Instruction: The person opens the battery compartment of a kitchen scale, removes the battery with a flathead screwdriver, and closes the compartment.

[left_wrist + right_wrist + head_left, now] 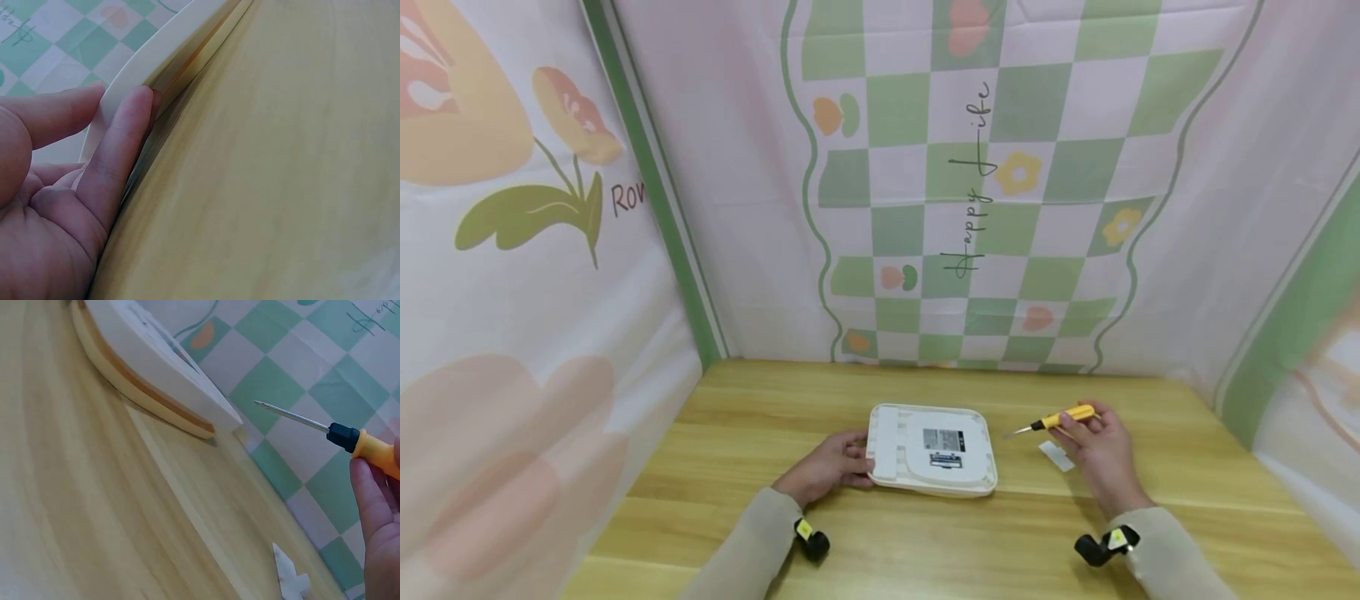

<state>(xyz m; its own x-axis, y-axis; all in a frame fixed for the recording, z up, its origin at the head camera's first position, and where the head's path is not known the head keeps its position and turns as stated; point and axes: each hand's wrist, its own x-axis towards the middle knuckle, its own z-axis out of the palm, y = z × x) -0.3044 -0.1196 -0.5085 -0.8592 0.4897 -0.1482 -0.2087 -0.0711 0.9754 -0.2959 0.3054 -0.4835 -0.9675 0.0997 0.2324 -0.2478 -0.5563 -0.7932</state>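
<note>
The right hand's grip (1101, 454) pinches a yellow-handled metal screwdriver (1067, 416), its tip pointing left, just short of a white rounded-square plastic device (916, 457); the left hand's grip (831, 467) clasps its far edge. Work on its dark recess (946, 460) seems in hand, probably calling for tip alignment.

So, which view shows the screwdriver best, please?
The right wrist view: the screwdriver is large there, its shaft and tip clear. The head view shows it smaller; the left wrist view, not at all.
</note>
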